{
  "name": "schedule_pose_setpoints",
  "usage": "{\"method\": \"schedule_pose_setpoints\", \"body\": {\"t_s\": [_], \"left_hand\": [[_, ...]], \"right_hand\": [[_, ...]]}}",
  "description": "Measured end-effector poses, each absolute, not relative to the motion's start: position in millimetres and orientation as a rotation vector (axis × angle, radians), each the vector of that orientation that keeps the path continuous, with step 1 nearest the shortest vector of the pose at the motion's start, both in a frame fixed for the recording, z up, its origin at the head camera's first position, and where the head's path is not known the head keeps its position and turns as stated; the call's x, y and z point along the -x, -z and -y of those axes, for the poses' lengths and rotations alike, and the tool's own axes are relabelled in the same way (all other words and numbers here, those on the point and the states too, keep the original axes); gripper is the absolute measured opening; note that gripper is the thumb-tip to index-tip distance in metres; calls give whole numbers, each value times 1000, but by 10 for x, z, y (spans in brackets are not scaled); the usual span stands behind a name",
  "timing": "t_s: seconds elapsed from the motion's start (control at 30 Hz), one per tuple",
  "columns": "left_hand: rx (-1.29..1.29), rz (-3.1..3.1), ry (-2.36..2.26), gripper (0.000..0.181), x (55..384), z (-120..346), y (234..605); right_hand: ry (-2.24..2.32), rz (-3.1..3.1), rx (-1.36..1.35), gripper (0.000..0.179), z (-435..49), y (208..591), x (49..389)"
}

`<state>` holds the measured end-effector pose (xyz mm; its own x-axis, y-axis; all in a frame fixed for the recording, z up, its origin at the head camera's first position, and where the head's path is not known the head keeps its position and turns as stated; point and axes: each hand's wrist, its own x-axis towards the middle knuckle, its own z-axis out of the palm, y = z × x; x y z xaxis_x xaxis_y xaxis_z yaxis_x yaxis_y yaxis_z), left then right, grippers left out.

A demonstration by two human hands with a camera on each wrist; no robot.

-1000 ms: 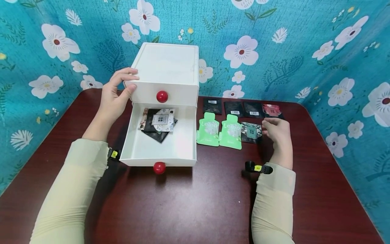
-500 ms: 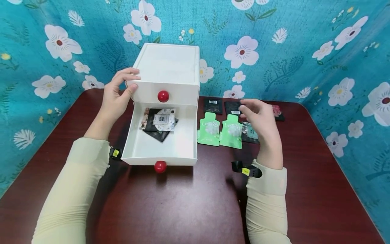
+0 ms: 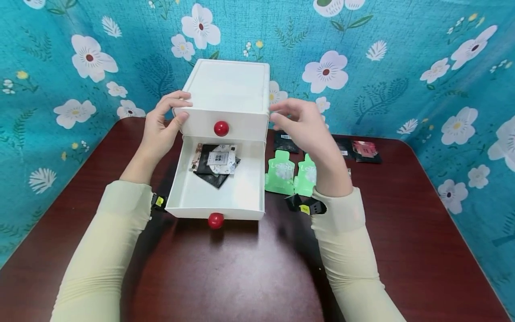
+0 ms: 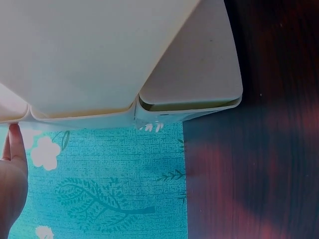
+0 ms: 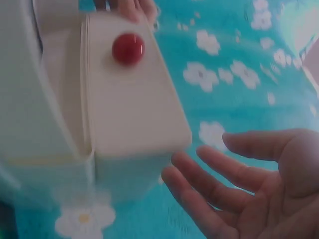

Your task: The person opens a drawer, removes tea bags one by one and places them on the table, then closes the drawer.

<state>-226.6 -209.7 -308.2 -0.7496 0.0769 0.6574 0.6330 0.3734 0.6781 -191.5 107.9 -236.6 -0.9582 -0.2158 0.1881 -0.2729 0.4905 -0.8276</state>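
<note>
Right hand [image 3: 299,120]: relaxed, empty, shifted from sachets [image 3: 280,172] to right of white cabinet [image 3: 229,85]
Left hand [image 3: 162,123]: grips its left edge
White cabinet: now flanked both sides

Right green pouch [image 3: 306,176] part-hidden by right forearm [image 3: 335,173], left hand [image 4: 12,185] cropped in left wrist view

Pale cream sleeves [image 3: 94,255], wide cuffs [image 3: 128,200], black wrist straps [image 3: 318,207], yellow labels [image 3: 304,209].

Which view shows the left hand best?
The head view: the left hand lies fully in frame, gripping the box at its corner. The left wrist view shows only part, cut off by the left edge; the right wrist view, a blurred part at the top.
</note>
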Motion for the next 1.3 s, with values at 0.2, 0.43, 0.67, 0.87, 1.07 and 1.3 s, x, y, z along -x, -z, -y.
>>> {"method": "schedule_pose_setpoints", "body": {"t_s": [0.2,0.43,0.67,0.87,1.07,1.3], "left_hand": [[571,2150,1402,21,2249,2097,3066],[564,2158,1403,21,2244,2099,3051],[568,2152,1409,21,2251,2092,3049],[538,2172,1413,21,2217,2106,3065],[554,2165,1397,22,2231,2114,3055],[541,2191,1384,22,2230,2106,3034]], "right_hand": [[-1282,2716,-404,27,-834,2231,1877],[-1252,2824,-598,25,-629,2202,1837],[-1015,3093,-946,25,-298,2228,1922],[-497,3320,-1160,26,43,2299,1964],[-101,3504,-1223,24,339,2419,2057],[78,3580,-1251,33,523,2541,2198]]}}
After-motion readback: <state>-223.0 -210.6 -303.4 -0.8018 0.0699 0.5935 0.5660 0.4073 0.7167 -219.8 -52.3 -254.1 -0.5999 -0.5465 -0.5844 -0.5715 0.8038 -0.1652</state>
